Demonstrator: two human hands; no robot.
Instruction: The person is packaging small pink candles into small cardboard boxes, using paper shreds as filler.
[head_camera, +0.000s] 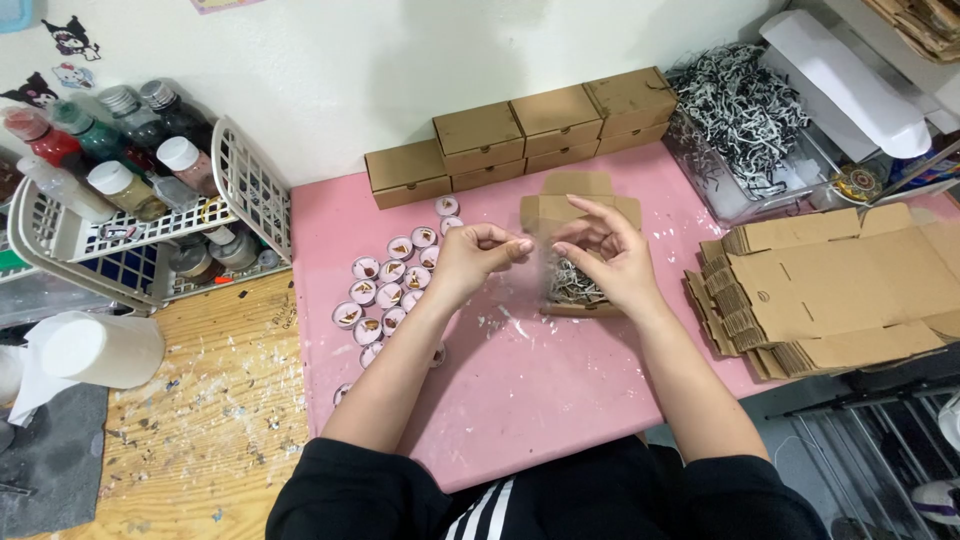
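Packing bench, seen from above. Left hand (478, 252) pinched shut, thumb against fingertips, on something too small to make out, perhaps a strand or film edge; held just left of the open box. Right hand (612, 262) curled over the open small cardboard box (575, 250), fingers half-bent, touching or plucking at the shredded paper filling (572, 282) inside; whether anything is actually gripped, cannot tell. Box sits mid-mat on the pink mat (520, 380), lid flap folded back toward the wall.

Judged best practice for this step: keep the pinch light, tease the shreds apart rather than press, spread evenly so the bed stays springy and level below the rim; steady the box wall with the free fingers so it does not skid on the smooth mat.

Materials: plain brown corrugated card, matte, crisp fold lines. Shreds black and white, crinkled, tangled, springy-looking. Bigger heap of same shreds (740, 110) in a clear tub, far right. Row of closed brown boxes (520, 135) against the wall, stacked two high. Stack of flat unfolded box blanks (830, 290) to the right, edges fanned. Cluster of small round tins (385, 290) left of the left hand, pale rims, brownish pieces inside, glossy. White wire basket (250, 185) of capped bottles on the wooden table (210, 420), flecked with paint or scraps
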